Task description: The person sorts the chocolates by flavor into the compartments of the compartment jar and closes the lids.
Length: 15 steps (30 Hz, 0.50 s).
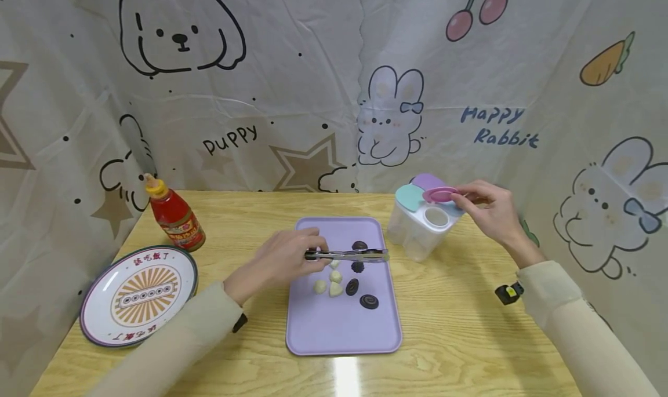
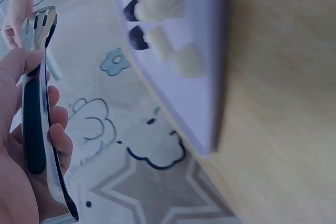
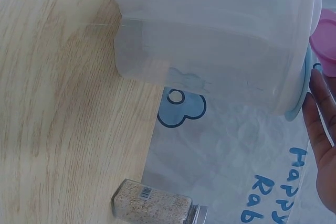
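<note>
My left hand [image 1: 282, 258] grips a pair of metal tongs [image 1: 355, 255] with dark handles, held level over the lilac tray [image 1: 341, 330]. On the tray lie several dark chocolates [image 1: 369, 301], one with a swirl, and several cream-white pieces [image 1: 336, 289]. To the right, my right hand [image 1: 493, 211] pinches a pink lid [image 1: 442, 195] between thumb and fingers, raised above a clear multi-compartment container [image 1: 414, 235]. One round opening [image 1: 436, 216] in its white top is uncovered. A teal lid [image 1: 410, 197] and a purple lid [image 1: 427, 181] cover others.
At the left stand a red sauce bottle [image 1: 180, 220] with a yellow cap and a white oval plate [image 1: 143, 295] with an orange pattern. A glass jar of pale grains [image 3: 152, 203] appears in the right wrist view. A printed curtain [image 1: 302, 95] closes off the back.
</note>
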Each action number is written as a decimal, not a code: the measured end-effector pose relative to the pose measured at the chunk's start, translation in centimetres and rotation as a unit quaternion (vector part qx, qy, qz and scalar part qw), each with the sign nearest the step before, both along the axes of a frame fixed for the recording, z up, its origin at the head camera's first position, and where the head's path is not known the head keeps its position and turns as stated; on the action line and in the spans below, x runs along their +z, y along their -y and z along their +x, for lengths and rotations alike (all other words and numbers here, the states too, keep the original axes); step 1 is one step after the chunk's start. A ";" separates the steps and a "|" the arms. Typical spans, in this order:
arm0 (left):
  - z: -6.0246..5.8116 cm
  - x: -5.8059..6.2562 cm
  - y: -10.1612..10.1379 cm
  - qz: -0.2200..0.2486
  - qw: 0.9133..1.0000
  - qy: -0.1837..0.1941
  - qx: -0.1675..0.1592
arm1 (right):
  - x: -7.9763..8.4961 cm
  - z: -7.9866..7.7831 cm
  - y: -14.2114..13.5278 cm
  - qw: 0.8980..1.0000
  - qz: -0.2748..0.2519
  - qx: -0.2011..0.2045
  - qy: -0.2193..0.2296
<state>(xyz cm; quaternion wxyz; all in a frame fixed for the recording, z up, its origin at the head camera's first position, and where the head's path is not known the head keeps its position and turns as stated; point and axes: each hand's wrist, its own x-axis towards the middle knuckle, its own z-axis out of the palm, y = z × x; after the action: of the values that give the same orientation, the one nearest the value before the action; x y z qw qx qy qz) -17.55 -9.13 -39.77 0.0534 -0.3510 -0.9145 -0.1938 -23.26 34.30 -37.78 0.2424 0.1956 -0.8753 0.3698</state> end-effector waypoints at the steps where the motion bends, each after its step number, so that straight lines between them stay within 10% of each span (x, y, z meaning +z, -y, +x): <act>1: -0.3 0.2 -0.5 0.002 1.000 -0.001 -0.004 | 0.0 0.0 0.0 1.000 0.000 0.001 0.000; 15: -4.4 3.9 -6.2 -0.004 0.999 -0.032 -0.030 | -0.2 -0.1 -0.1 1.000 0.001 0.000 -0.004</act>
<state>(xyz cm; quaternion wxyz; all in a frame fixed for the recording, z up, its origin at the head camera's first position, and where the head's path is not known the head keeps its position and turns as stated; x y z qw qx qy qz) -21.90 -2.96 -35.91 0.0750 -0.3842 -0.9024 -0.1801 -23.41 34.38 -37.94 0.2457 0.1976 -0.8745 0.3685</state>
